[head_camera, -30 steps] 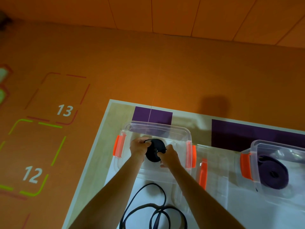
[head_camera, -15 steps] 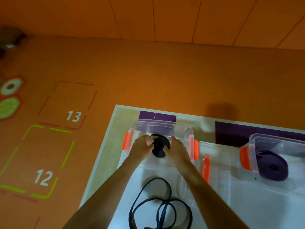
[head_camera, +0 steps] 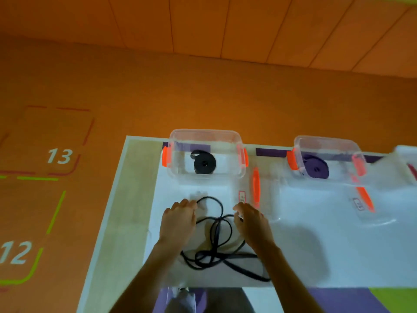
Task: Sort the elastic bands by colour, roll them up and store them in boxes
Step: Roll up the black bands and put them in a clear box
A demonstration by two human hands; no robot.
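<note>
Table [head_camera: 135, 199]: white work area, far-left corner in view.

2 clear boxes on far edge, open-topped. Box A [head_camera: 204, 134] nr far-left corner, box B [head_camera: 327, 141] further along the far edge to the right, well apart. Prob one box per colour, so sorting reads at a glance.

Lids: lid A [head_camera: 255, 188] lies flat just right of box A, lid B [head_camera: 363, 199] likewise by box B. Off and parked close, I'd say so rolls drop straight in and lids are handy later.

Loose black bands [head_camera: 216, 245]: tangled loops flat on table, towards near edge, in front of box A. Same colour as A's contents, so staged there for rolling.

Left hand [head_camera: 178, 224] at tangle's far-left loop, fingers bent, tips touching band; pinch or not, can't tell. Right hand [head_camera: 252, 224] at tangle's right side, tips against a strand, thumb hidden; grip unclear too. One each side: looks like finding an end to start a roll.

Black roll [head_camera: 205, 164] stowed on edge in box A. Purple roll [head_camera: 316, 169] in box B.
</note>
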